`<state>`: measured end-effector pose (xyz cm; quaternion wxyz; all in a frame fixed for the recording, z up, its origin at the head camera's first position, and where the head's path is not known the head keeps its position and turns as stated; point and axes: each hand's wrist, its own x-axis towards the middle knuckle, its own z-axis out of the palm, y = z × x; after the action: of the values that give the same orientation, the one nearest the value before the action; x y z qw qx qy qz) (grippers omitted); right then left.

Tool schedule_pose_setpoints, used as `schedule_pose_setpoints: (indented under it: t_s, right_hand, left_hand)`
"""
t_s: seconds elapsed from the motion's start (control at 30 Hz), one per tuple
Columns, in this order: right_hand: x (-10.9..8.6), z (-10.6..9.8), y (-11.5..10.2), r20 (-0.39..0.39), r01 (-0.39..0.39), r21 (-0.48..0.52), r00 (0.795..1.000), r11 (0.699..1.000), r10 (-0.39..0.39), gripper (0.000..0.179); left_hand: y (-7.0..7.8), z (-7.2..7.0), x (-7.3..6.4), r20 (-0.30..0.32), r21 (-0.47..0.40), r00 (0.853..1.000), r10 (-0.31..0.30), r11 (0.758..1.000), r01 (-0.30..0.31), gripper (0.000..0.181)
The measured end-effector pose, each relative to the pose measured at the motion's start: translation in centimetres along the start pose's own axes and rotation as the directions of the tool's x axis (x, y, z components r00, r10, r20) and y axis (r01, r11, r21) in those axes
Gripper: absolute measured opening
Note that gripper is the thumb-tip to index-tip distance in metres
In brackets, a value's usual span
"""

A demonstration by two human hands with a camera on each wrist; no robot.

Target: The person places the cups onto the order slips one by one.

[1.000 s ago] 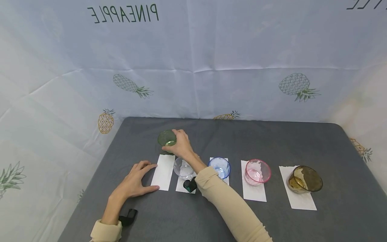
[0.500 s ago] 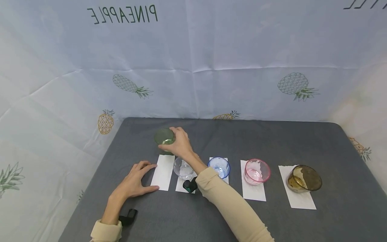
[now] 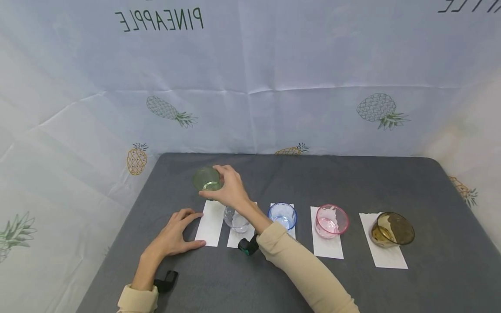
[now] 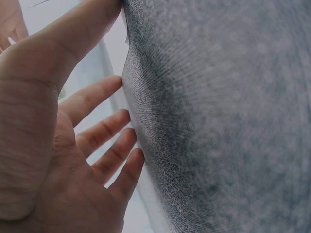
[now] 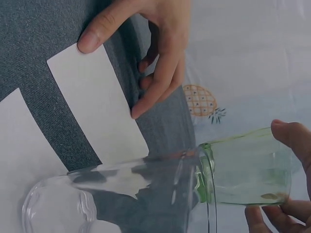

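My right hand (image 3: 231,189) grips a green glass (image 3: 205,179) near its rim, thumb on one side and fingers on the other. The right wrist view shows the green glass (image 5: 248,167) held off the table, beyond the clear glass. Just under it in the head view lies the leftmost white paper (image 3: 210,224). My left hand (image 3: 174,234) rests at that paper's left side, thumb and index fingertip touching its edge, fingers spread. In the left wrist view the left hand (image 4: 87,145) has its fingertips on the grey cloth. A clear glass (image 3: 236,219) stands on the adjacent paper, partly behind my right forearm.
To the right, a blue glass (image 3: 282,216), a pink glass (image 3: 331,221) and a brown glass (image 3: 392,229) each stand on a white paper. A grey cloth (image 3: 274,278) covers the table. A pineapple-print curtain (image 3: 250,121) hangs behind it.
My right hand has carried the green glass a little to the left, above the far end of the leftmost paper. My left hand has stayed in place.
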<state>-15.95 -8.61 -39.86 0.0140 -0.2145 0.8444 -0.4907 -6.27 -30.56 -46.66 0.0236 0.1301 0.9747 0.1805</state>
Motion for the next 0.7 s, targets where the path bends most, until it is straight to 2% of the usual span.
schedule_pose_setpoints:
  t_s: [0.4, 0.7]
  right_hand:
    - [-2.1, 0.1, -0.3, 0.066, 0.032, 0.044, 0.997, 0.999, -0.035, 0.080]
    - [-2.9, 0.1, -0.2, 0.148, 0.099, 0.068, 0.983, 0.993, -0.108, 0.079]
  left_hand:
    - [-0.1, 0.2, 0.0, 0.005, 0.002, 1.000, 0.000, 1.000, 0.000, 0.080]
    - [-0.3, -0.1, 0.2, 0.011, -0.005, 1.000, 0.012, 1.000, -0.012, 0.082]
